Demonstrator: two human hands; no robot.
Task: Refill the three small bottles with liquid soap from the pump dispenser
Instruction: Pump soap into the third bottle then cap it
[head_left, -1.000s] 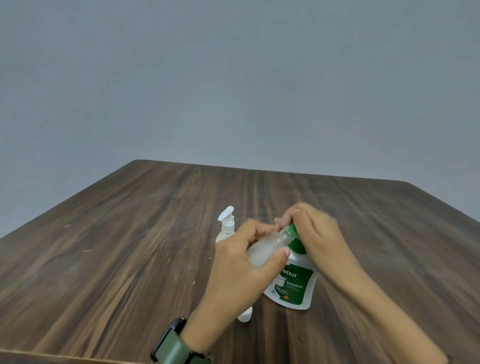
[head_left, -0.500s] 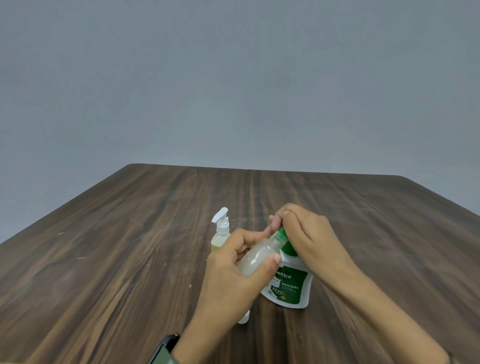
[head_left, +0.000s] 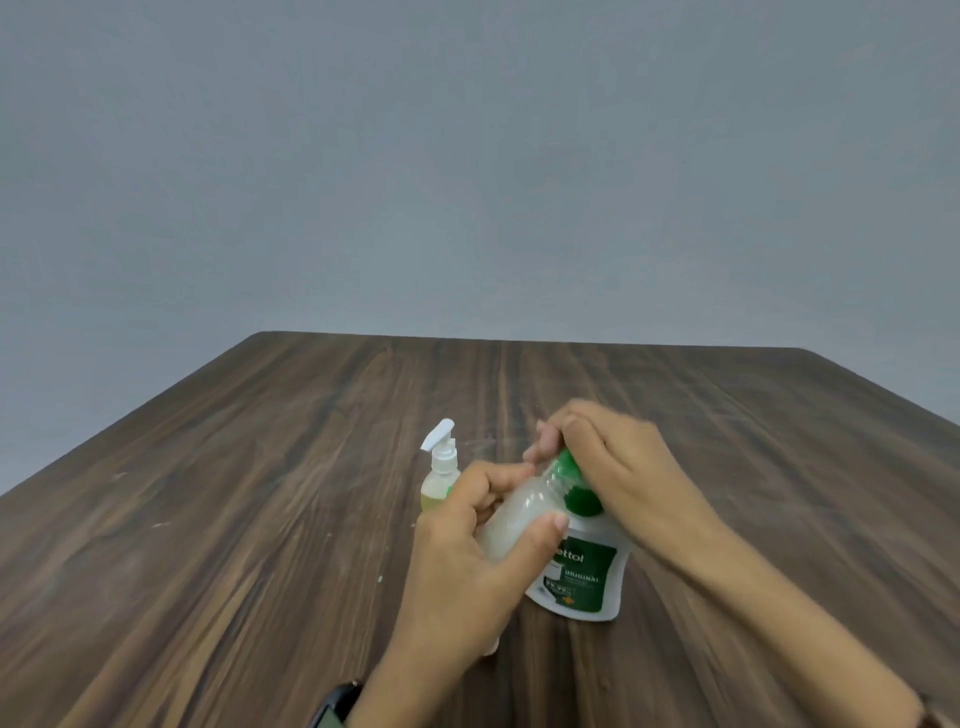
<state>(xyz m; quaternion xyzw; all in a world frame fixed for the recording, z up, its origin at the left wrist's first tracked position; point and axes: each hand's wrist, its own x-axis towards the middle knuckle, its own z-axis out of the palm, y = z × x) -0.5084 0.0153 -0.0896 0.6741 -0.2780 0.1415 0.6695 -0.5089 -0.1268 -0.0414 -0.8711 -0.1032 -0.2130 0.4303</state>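
Across the lower half of the frame runs the dark wooden table (head_left: 234, 519), with a plain grey wall (head_left: 467, 156) filling everything above it. At the bottom edge, left of centre, the dark watch (head_left: 332, 709) on my left wrist just shows. A little left of centre stands a small bottle with a white pump top (head_left: 440, 475), upright on the table, pale yellowish liquid in its lower part; my left knuckles hide its right side, and I cannot tell whether they touch it.

My left forearm rises from the bottom centre and leans up and to the right. My left hand (head_left: 467, 561) is curled round a small clear bottle (head_left: 519, 519) with whitish liquid inside: the thumb lies along its right side, the other fingers wrap over its left side, and the bottle is tilted with its mouth pointing up and right toward the green pump head (head_left: 574, 483). Below my wrist a small pale object (head_left: 491, 647) peeks out; too little of it shows to name it.

Just right of centre stands the soap dispenser (head_left: 587, 582), white with a green label, its base on the table. My right arm enters from the lower right corner and slants up and left. My right hand (head_left: 613, 467) sits on top of the pump head, fingers bent down over it, the fingertips at the nozzle beside the clear bottle's mouth. Whether soap is flowing, I cannot tell.
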